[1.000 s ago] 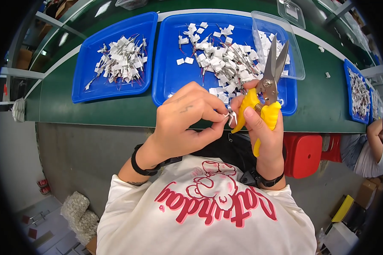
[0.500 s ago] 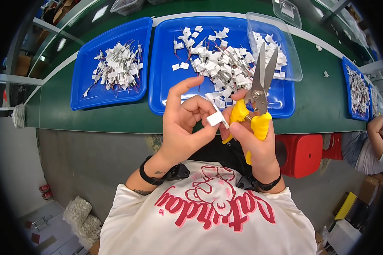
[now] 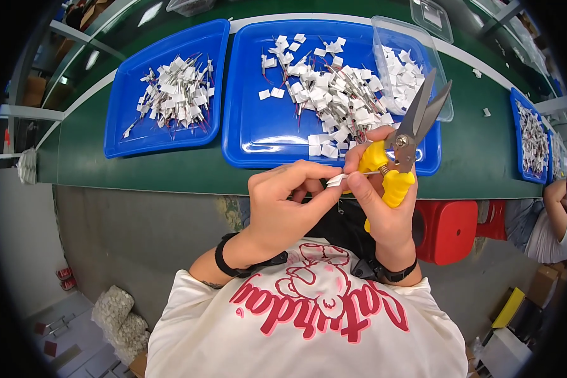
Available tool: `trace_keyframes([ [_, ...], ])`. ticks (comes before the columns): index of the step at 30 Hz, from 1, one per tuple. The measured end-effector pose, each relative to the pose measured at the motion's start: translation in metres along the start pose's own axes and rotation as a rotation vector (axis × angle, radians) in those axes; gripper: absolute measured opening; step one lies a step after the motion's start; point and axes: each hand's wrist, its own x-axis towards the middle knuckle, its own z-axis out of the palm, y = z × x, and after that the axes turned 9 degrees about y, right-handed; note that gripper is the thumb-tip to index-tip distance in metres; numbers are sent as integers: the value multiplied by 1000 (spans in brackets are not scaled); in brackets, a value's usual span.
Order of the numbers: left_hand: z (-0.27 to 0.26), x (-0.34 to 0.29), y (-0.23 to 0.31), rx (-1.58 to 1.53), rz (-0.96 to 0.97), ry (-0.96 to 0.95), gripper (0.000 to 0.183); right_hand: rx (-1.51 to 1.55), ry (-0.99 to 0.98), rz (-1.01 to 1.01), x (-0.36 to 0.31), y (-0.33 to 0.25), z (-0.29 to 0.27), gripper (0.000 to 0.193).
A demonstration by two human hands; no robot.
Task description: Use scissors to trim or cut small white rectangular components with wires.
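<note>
Just in front of the table edge, my left hand [image 3: 283,205] pinches a folded white label [image 3: 336,181] between thumb and fingertips. A thin rod-like part runs from the label to the thumb and forefinger of my right hand [image 3: 387,220], which grip it too. In that same right hand sit the yellow-handled shears [image 3: 402,143], with a spring between the handles. Their metal blades stand apart, pointing up and to the right, away from the label. Behind my hands, a wide blue tray [image 3: 258,135] holds a heap of labelled thin parts with wires.
Another blue tray [image 3: 123,138] of wired parts stands at left. A clear plastic lid or box [image 3: 446,94] overlaps the middle tray's right side. Further blue trays [image 3: 528,167] lie far right, near another person [image 3: 551,233]. A red stool [image 3: 450,232] is below the green table [image 3: 479,148].
My left fingers have closed from a looser, spread pose into a pinch on the label, which has turned flatter. My right hand and the shears have shifted slightly right, blades tilting further right.
</note>
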Motion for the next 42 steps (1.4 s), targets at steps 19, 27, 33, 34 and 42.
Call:
trace_keyframes([
  [19, -19, 14, -7, -149, 30, -158, 19, 175, 44, 154, -1, -12, -5, 54],
  [27, -17, 19, -6, 23, 386, -86, 22, 72, -15, 219, -2, -13, -3, 52],
  [33, -18, 19, -3, 126, 481, -117, 26, 59, -46, 259, -1, -14, -6, 48],
  [34, -18, 19, -3, 123, 496, -117, 27, 51, -63, 252, -1, -14, -7, 48],
  [42, -19, 20, -1, 158, 519, -150, 29, 23, -58, 265, -2, -19, -3, 47],
])
